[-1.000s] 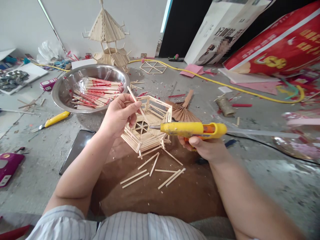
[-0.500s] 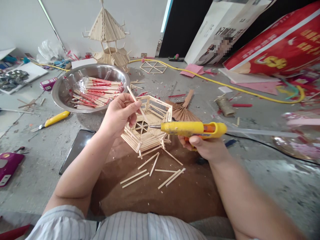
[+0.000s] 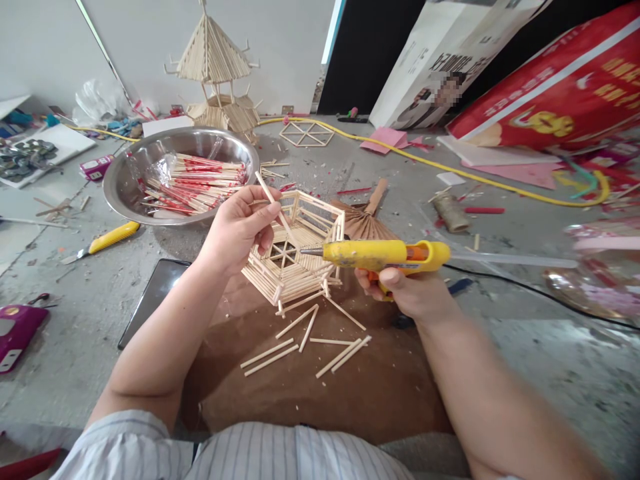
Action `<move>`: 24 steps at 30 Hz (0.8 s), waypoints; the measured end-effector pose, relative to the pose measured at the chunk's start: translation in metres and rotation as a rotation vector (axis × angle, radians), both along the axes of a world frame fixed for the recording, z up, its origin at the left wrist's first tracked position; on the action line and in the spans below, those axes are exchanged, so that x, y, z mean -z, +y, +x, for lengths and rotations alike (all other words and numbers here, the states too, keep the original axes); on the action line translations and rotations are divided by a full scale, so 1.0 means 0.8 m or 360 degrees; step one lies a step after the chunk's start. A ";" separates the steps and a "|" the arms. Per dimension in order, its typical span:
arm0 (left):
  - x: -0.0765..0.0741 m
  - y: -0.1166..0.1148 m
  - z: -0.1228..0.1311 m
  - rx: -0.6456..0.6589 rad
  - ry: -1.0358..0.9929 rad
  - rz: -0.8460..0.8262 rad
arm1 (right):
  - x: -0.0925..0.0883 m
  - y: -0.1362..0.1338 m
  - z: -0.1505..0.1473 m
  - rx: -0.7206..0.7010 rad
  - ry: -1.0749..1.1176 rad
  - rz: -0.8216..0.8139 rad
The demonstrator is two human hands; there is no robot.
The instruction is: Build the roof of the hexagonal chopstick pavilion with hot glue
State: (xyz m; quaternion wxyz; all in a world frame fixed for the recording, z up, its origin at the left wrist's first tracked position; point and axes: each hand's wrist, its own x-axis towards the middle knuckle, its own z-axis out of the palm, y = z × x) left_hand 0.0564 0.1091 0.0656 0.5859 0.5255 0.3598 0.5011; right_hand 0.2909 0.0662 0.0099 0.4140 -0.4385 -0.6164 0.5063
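My left hand [image 3: 239, 227] pinches a thin wooden stick [image 3: 265, 189] slanting up and left, held over a hexagonal frame of wooden sticks [image 3: 300, 250] that stands on a brown board [image 3: 300, 387]. My right hand [image 3: 405, 290] grips a yellow glue gun [image 3: 380, 255], level, its metal nozzle pointing left above the frame and close to the stick's lower end. Several loose cut sticks [image 3: 305, 340] lie on the board in front of the frame.
A steel bowl [image 3: 125, 183] holding wrapped chopsticks sits at the back left, a stick pagoda model [image 3: 215, 73] behind it. A yellow knife [image 3: 107, 239], a dark phone [image 3: 153, 297], a folded paper fan [image 3: 367, 223], a yellow cable [image 3: 450, 170] and a red bag [image 3: 555, 87] lie around.
The glue gun and my right hand have shifted slightly left and up, toward the stick. My left hand and the frame have stayed in place.
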 end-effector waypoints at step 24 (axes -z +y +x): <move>-0.007 -0.001 -0.010 0.0229 0.0588 -0.0096 | 0.004 -0.001 0.006 -0.0263 -0.0217 -0.0175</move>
